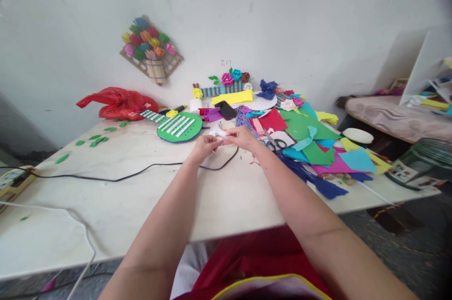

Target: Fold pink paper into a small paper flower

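My left hand and my right hand meet over the middle of the table, with thumbs and fingertips pinched close together. Whatever small thing is between the fingertips is too hidden to name. Just behind them lies a white object with a bit of orange beside it, partly covered by my fingers. A black cord runs across the table and ends near my right hand. To the left of my hands rests a green guitar-shaped cutout with white strips. Scissors with dark handles lie to the right of my right hand.
Coloured paper sheets pile up on the right, near a glass jar. A phone, a yellow crepe roll and paper flowers sit at the back. A red plastic bag and green leaf cutouts are left.
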`<state>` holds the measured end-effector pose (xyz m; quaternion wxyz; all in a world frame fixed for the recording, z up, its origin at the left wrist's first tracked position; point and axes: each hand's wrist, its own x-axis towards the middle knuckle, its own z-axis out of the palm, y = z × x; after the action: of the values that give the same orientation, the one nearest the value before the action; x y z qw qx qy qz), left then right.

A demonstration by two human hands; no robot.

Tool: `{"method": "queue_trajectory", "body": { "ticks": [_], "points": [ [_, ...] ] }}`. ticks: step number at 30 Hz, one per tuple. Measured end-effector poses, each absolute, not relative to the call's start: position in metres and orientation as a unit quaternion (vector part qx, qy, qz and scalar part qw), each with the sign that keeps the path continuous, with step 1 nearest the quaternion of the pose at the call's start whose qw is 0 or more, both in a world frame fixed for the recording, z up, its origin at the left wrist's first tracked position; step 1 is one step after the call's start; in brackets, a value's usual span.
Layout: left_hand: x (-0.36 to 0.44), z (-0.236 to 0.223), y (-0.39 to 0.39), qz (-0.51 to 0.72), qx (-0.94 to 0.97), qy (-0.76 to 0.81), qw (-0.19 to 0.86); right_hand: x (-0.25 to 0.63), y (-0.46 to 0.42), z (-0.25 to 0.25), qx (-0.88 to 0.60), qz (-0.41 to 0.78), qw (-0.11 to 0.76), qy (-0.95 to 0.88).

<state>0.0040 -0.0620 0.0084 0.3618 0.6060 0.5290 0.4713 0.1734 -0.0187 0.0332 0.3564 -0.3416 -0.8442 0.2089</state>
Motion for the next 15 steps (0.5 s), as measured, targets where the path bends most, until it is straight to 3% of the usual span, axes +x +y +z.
{"method": "queue_trajectory", "body": {
  "ticks": [8,15],
  "points": [
    [0.002,0.011,-0.069,0.380,0.624,0.440,0.522,0.188,-0.015,0.038,-0.341,0.330,0.287,-0.832],
    [0.004,0.012,-0.070,0.451,0.520,0.345,0.638,0.185,-0.015,0.031,-0.308,0.481,0.333,-0.750]
  ]
}}
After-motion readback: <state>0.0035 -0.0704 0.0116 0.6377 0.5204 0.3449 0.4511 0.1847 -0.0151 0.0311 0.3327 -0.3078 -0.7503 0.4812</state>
